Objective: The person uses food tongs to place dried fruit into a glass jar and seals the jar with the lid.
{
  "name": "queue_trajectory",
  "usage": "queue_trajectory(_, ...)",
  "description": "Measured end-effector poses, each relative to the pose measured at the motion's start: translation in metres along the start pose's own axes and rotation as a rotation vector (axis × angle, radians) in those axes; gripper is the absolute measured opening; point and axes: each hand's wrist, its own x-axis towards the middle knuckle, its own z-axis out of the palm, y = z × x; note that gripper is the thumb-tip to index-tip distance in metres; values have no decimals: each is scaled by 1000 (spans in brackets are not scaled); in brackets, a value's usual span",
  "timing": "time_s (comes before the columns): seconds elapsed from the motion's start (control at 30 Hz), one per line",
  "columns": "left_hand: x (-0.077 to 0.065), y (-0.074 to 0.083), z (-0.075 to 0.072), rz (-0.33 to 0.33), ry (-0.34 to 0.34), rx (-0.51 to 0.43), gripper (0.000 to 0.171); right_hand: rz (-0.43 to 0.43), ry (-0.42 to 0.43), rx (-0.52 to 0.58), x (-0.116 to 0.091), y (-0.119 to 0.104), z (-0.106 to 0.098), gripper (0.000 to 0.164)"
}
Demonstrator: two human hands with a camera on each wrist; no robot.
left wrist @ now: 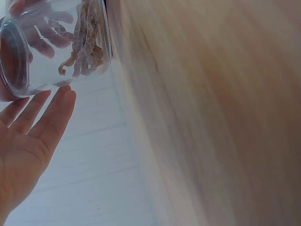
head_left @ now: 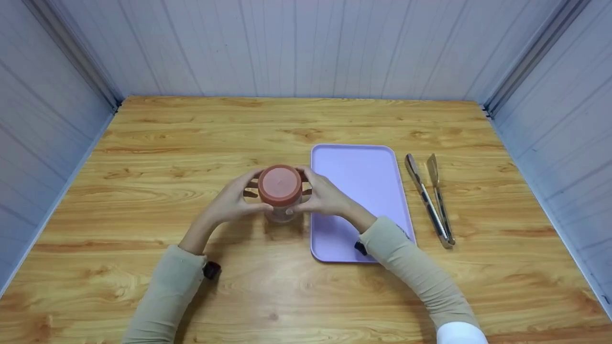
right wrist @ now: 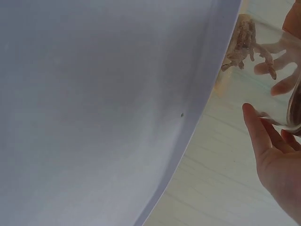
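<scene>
A clear jar (left wrist: 87, 47) with a round reddish-brown lid (head_left: 280, 183) stands upright left of the tray. Brown, twisted dried strips (left wrist: 87, 40) lie at its bottom, seen through the wall in both wrist views. My left hand (head_left: 234, 198) holds the jar from the left, thumb at the front and fingers along the far side. From the opposite side my right hand (head_left: 327, 193) holds it in the same way, just below the lid. The lid sits on the jar's mouth.
A light purple rectangular tray (head_left: 356, 172) lies right of the jar, with my right forearm passing over its near part. Beyond its right edge rest metal tongs (head_left: 432, 210), arms spread. Pale panelled walls (head_left: 296, 48) border the wooden table (head_left: 191, 134) at the back and sides.
</scene>
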Motion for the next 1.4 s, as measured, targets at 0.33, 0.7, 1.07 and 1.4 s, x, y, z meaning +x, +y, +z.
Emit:
queue_trajectory(0.33,3,-7,-2,-15,-10,-12,75,8,10,-9,3,5,1,88)
queue_trajectory(0.7,7,-15,-4,-41,-37,-39,72,39,0,-37,-1,-31,-1,81)
queue_trajectory(1.07,8,-12,-7,-80,-67,-51,74,41,5,-50,-1,-32,-1,81)
queue_trajectory(1.4,6,-42,-7,-47,-6,61,70,3,-3,-88,-3,-3,-11,84)
